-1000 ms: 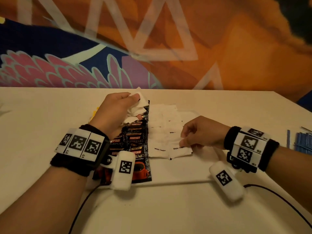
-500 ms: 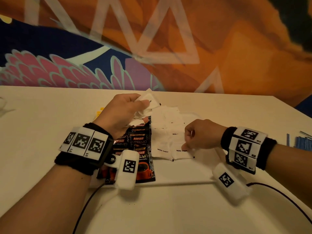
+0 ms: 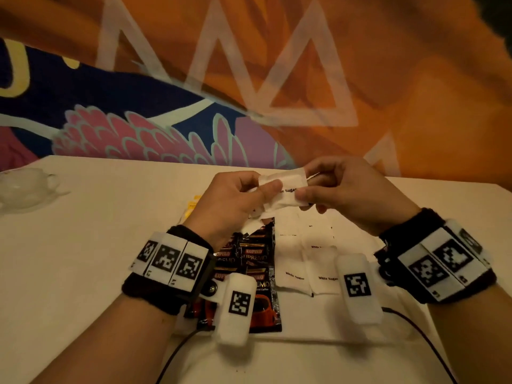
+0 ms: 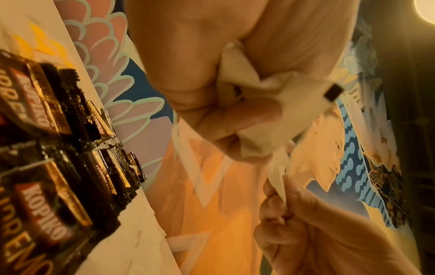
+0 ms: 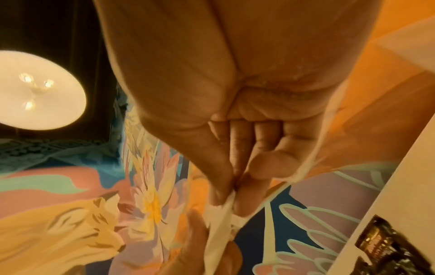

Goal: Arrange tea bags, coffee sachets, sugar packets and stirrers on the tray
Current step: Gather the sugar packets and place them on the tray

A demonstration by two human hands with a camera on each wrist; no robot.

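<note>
Both hands hover above the far part of the white tray (image 3: 304, 335). My left hand (image 3: 264, 189) grips a small bunch of white sugar packets (image 4: 249, 89). My right hand (image 3: 303, 187) pinches the top sugar packet (image 3: 288, 191), printed "White Sugar", between thumb and forefinger (image 5: 221, 195); the left thumb also lies on it. On the tray, black Kopiko coffee sachets (image 3: 257, 261) overlap in a column at the left. Beside them on the right lie two columns of sugar packets (image 3: 304, 273). Yellow tea bags (image 3: 191, 209) peek out behind my left hand.
A clear glass teapot (image 3: 25, 187) stands at the table's far left. A painted wall (image 3: 277, 79) rises directly behind the table. Black cables (image 3: 424, 336) trail from both wrists over the table's near edge.
My right hand left the sugar packets on the tray and rose to meet the left hand, where it now pinches a packet from the bunch. The left hand lifted slightly.
</note>
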